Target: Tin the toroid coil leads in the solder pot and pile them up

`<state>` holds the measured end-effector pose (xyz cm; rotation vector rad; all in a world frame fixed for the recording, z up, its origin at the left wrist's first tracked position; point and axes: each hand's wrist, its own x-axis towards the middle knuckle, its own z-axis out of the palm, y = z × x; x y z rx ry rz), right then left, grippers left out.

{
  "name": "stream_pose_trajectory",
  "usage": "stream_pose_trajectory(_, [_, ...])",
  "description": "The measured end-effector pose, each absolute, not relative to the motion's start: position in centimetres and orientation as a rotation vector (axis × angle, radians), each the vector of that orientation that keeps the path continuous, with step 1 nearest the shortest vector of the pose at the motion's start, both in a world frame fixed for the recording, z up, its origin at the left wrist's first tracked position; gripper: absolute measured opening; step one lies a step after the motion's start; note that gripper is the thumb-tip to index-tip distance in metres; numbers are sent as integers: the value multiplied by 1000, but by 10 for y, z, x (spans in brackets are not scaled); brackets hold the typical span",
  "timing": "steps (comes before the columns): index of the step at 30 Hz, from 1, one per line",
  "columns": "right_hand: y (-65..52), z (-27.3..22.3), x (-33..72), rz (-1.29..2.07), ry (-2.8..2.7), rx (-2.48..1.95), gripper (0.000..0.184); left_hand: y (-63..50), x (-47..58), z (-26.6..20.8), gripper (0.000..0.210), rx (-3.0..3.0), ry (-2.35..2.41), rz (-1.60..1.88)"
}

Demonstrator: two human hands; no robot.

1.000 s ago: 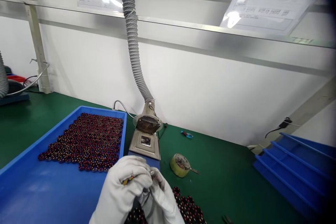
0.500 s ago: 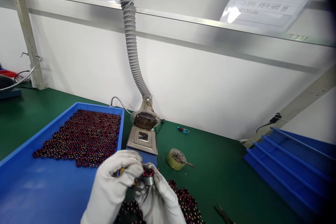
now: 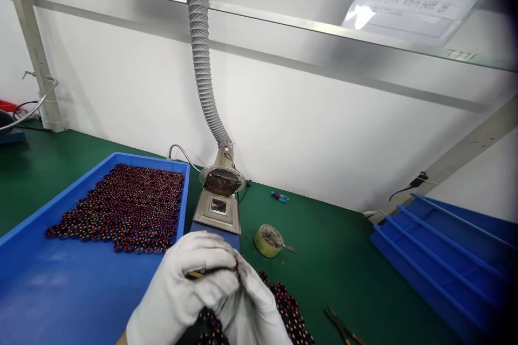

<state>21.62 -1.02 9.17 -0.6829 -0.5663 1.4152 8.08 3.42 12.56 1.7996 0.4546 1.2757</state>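
- Clock directions are read from the two gloved hands, with twelve o'clock toward the wall.
- Left hand (image 3: 188, 280): white-gloved, its grip closed around a tool handle (image 3: 196, 274) in yellow and black, which lies across between the curled fingers.
- Right hand (image 3: 257, 299): white-gloved, at three o'clock and touching the left at the fingertips. A small dark-reddish trace shows where they meet; whether this grip is closed on a part cannot be told, the fingers hiding it.
- Ring-shaped parts, dark with red and gold-coloured marks, in three groups: a packed layer (image 3: 133, 207) at ten o'clock, inside a blue tray (image 3: 73, 291) toward its far end; a loose cluster (image 3: 289, 312) between three and four o'clock, just beside the right hand; and a partly hidden group (image 3: 210, 329) at six o'clock.
- Metal-topped unit (image 3: 216, 220): at twelve o'clock, with a square opening. A grey ribbed hose (image 3: 200, 59) rises behind it, ending below in a round grille (image 3: 220, 183).
- Yellow-green tin (image 3: 265, 249): at two o'clock, upright on the green surface (image 3: 343, 259), a utensil handle (image 3: 290, 249) projecting over its rim.
- Small blue-handled tool (image 3: 280, 197): between one and two o'clock, near the wall.
- Pliers (image 3: 342, 326): toward four o'clock, lying flat.
- Blue stacked trays (image 3: 441, 264): at three o'clock, tilted, well apart.
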Motion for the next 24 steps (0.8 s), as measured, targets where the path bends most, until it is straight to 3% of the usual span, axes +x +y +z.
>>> stream_pose_trajectory(7, [13, 93, 243, 1639, -679, -761, 14, 38, 71, 135, 10, 1244, 603, 1357])
stream_pose_trajectory(12, [8, 83, 249, 1585, -658, -781, 7, 31, 70, 148, 24, 1495, 650, 943])
stream_pose_trajectory(21, [5, 95, 238, 1561, -767, -775, 12, 30, 67, 139, 11, 1095, 481, 1325])
stream_pose_trajectory(24, [6, 100, 241, 1531, -788, -782, 16, 31, 64, 145, 17, 1197, 632, 1229])
